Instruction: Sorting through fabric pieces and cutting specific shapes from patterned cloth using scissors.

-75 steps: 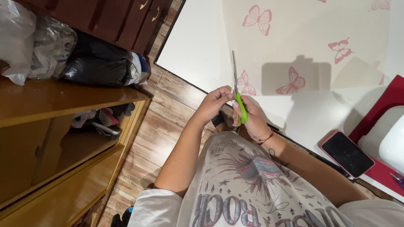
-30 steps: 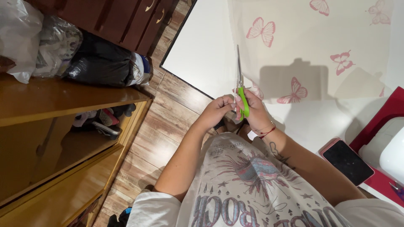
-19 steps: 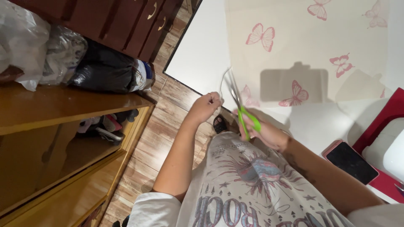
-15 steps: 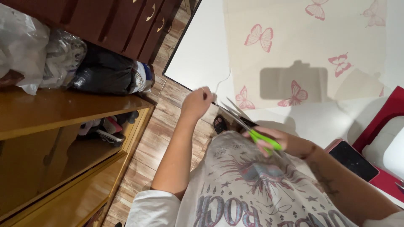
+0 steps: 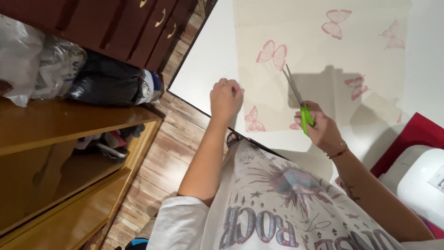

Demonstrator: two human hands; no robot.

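Fingers: right hand is curling tight around the green handles of the scissors, blades nearly together and pointing up over the cloth; left hand is closing into a loose fist at the cloth's near left edge, and what it is pinching cannot be told
Cloth: cream butterfly-print fabric is lying flat on the white table, near its front edge
Nearby: white sewing machine is sitting on a red mat, right
Risk: fabric is probably resting loose, so a blade tip could be snagging or dragging it askew
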